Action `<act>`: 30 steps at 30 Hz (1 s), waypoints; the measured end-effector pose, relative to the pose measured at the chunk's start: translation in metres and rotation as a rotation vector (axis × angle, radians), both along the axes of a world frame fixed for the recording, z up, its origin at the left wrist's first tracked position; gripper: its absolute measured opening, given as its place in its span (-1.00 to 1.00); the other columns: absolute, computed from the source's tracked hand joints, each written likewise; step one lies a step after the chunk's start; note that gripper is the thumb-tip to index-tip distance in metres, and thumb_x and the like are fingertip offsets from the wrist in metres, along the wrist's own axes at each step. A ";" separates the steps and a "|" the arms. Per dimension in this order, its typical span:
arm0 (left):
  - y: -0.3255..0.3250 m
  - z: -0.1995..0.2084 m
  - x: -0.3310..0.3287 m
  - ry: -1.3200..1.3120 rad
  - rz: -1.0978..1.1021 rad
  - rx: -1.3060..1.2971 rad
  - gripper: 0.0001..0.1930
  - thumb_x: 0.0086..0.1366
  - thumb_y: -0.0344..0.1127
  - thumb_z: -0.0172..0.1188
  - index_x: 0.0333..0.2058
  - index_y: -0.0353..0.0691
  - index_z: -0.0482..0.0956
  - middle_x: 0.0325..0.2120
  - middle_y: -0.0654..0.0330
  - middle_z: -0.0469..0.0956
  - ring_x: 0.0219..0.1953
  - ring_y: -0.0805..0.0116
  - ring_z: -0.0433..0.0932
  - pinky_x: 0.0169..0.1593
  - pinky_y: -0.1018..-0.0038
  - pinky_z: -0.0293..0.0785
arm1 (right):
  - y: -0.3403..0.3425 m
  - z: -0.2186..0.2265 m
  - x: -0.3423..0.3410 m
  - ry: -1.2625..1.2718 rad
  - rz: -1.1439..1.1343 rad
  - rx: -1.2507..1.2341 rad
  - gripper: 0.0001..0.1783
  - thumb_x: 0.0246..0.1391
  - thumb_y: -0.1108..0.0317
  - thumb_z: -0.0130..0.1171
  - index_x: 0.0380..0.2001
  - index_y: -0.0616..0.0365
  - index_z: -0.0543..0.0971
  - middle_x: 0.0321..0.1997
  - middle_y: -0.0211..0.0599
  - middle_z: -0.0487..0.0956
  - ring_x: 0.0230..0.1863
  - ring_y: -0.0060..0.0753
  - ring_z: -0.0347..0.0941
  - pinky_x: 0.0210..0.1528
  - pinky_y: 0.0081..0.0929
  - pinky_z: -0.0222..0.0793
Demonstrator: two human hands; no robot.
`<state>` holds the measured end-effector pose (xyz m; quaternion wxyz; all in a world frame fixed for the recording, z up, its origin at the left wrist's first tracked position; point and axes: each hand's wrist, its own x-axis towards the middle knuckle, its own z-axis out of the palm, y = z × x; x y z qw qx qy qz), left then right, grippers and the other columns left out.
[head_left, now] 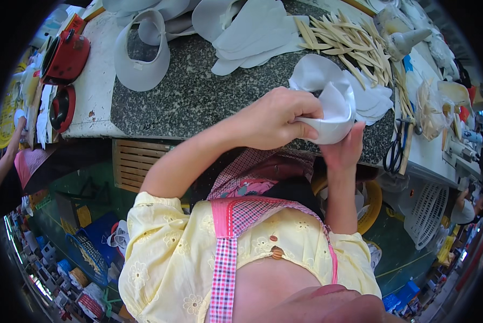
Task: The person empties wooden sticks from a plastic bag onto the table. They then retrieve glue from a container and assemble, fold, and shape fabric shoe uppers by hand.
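Observation:
Over the near edge of the stone slab, my left hand [284, 116] pinches the rim of a white shoe upper [335, 126] between thumb and fingers. Under and behind its right side, my right hand [345, 144] supports the same upper; some of its fingers are hidden by the piece. The upper is curved into a cup, its opening facing up. Just beyond it lie flat white cut pieces [368, 97], partly covered by the upper. Another white upper [143, 75], with a rounded opening, rests at the slab's left side.
The speckled stone slab [193, 102] covers the middle of the worktable. Stacked white pieces [257, 35] and a heap of beige strips [354, 43] lie at the back. Black-handled scissors [396, 148] are at the right edge, a red pot [69, 56] at the left.

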<state>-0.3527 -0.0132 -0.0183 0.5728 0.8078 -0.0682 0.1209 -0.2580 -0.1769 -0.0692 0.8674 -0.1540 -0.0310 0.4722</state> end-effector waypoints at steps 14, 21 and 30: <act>-0.005 -0.018 -0.013 -0.155 0.275 0.274 -0.75 -0.11 -0.30 0.26 -0.42 -0.22 0.46 -0.54 0.16 0.41 -0.42 0.21 0.42 -0.32 0.37 0.30 | 0.024 -0.005 -0.017 -0.466 -0.349 -0.335 -0.46 -0.11 0.42 0.15 -0.01 0.21 0.25 -0.08 -0.23 0.39 -0.05 -0.28 0.33 0.07 -0.24 0.18; 0.010 -0.020 -0.008 -0.179 0.182 0.393 -0.80 -0.11 -0.34 0.25 -0.49 -0.25 0.45 -0.58 0.19 0.41 -0.48 0.25 0.42 -0.43 0.43 0.33 | 0.024 -0.003 -0.012 -0.413 -0.206 -0.315 -0.48 -0.17 0.51 0.12 -0.06 0.27 0.28 -0.13 -0.22 0.41 -0.08 -0.30 0.36 0.03 -0.30 0.24; -0.001 -0.028 -0.014 -0.078 0.332 0.191 -0.85 -0.07 -0.38 0.23 -0.48 -0.24 0.49 -0.62 0.17 0.40 -0.58 0.28 0.41 -0.50 0.46 0.32 | 0.024 -0.008 -0.019 -1.011 -0.496 -0.510 -0.65 -0.26 0.60 0.20 -0.28 0.31 0.44 -0.34 -0.28 0.49 -0.32 -0.45 0.43 -0.18 -0.51 0.33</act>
